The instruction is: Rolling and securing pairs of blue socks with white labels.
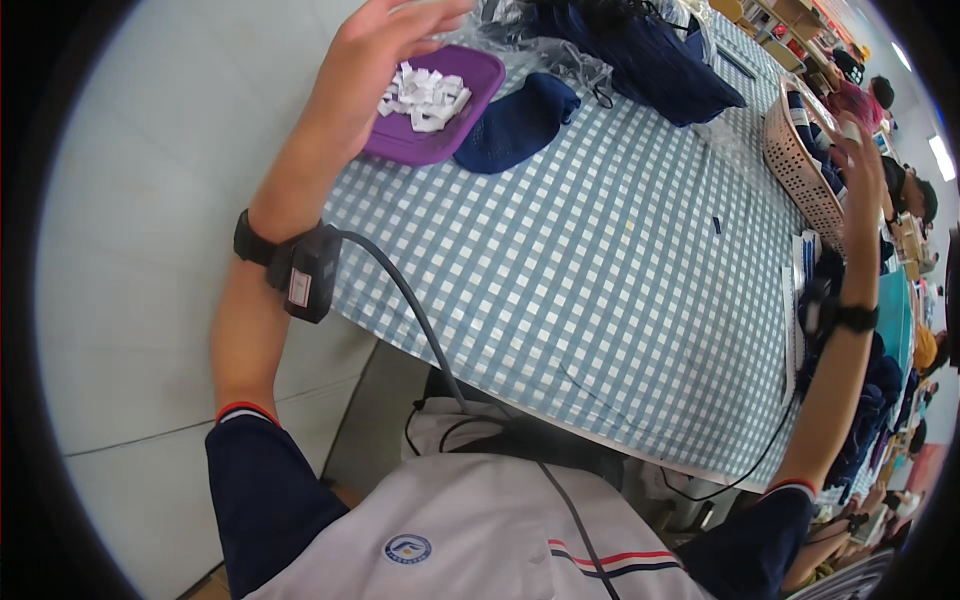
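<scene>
My left hand (385,50) is raised over the far left of the table, its fingers stretched out and apart with nothing seen in them. Below it, a purple tray (487,80) holds a pile of small folded white labels (430,98). Touching the tray's right side lies a flat navy cloth piece (520,125), perhaps a sock. Out at the right, my right hand (853,150) is up beside a pale pink perforated basket (790,150) of navy bundles with white bands (808,125). Its fingers look extended, and I see no object in them.
A blue-and-white checked cloth (590,260) covers the table. Navy fabric (640,55) and clear plastic bags (570,60) lie at the back. A small dark scrap (716,225) sits mid-right. A cable (410,300) runs from my left wrist device. Other people work at the far right.
</scene>
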Tool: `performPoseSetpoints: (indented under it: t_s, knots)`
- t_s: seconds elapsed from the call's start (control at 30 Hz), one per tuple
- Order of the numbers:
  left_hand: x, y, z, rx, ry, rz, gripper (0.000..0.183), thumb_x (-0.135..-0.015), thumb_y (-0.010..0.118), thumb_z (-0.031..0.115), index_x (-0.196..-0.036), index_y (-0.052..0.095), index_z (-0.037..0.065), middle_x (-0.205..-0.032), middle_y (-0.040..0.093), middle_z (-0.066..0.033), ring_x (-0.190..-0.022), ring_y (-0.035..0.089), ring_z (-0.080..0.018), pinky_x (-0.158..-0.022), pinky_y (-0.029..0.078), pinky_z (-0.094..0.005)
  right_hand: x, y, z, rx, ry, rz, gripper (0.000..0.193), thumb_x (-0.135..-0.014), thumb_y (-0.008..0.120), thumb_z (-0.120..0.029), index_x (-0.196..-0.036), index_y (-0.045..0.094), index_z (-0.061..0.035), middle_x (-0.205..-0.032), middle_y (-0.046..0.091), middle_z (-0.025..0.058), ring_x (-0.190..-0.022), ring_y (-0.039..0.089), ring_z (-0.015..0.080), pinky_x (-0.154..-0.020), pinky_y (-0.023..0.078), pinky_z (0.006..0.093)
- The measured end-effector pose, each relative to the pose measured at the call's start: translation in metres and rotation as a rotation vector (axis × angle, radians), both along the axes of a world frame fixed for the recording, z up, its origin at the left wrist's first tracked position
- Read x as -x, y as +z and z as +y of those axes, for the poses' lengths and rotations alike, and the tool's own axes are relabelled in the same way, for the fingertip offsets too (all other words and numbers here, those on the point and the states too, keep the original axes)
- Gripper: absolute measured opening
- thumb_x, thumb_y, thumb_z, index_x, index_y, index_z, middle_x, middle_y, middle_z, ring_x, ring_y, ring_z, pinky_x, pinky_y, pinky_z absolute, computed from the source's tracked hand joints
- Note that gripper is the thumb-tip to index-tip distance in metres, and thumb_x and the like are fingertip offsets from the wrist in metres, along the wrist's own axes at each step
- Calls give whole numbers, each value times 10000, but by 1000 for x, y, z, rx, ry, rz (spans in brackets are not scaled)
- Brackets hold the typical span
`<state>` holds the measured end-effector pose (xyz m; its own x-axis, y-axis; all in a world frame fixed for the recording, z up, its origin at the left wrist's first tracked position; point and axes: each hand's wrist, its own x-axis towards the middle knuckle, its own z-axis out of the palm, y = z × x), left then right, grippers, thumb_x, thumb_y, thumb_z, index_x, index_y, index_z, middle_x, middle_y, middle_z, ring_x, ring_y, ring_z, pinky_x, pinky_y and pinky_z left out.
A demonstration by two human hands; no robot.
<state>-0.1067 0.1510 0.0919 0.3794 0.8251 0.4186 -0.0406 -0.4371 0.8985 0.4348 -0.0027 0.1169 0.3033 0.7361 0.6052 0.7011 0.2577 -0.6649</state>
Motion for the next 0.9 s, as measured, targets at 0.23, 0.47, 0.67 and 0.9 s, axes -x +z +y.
performPoseSetpoints:
  t_s: [0.23,0.47,0.67,0.9]
  knots:
    - [-122,33,-46,145,-287,-318,377,-966,538,109,-1295,496,-72,-1168,697,-151,-1047,624,-167,-911,484,-290,313,-47,-44,718,863,450,579,-1012,605,-308,-1475,467,12,-1364,602,172,-1231,599,259,-1075,450,356]
    - [-183,19,-83,-275,-79,-145,282,-992,537,123,-1236,521,-17,-995,736,-134,-881,703,-296,-806,541,-365,332,-51,-80,739,1009,1152,707,-1061,374,-598,-1454,456,-16,-1412,560,217,-1237,612,405,-1052,496,600]
    - [-198,3,-103,-1106,280,7,144,-863,653,179,-943,608,68,-754,678,-48,-781,667,-230,-756,459,-344,330,-34,-104,764,879,1522,777,-1018,392,-627,-1350,501,66,-1229,647,240,-1050,671,402,-1003,538,567]
    - [-216,0,-106,-1605,455,303,137,-843,641,186,-956,638,109,-690,620,28,-752,607,-143,-712,434,-310,324,-35,-120,630,986,1618,891,-998,366,-658,-1459,385,104,-1309,596,292,-1128,640,457,-1081,479,575]
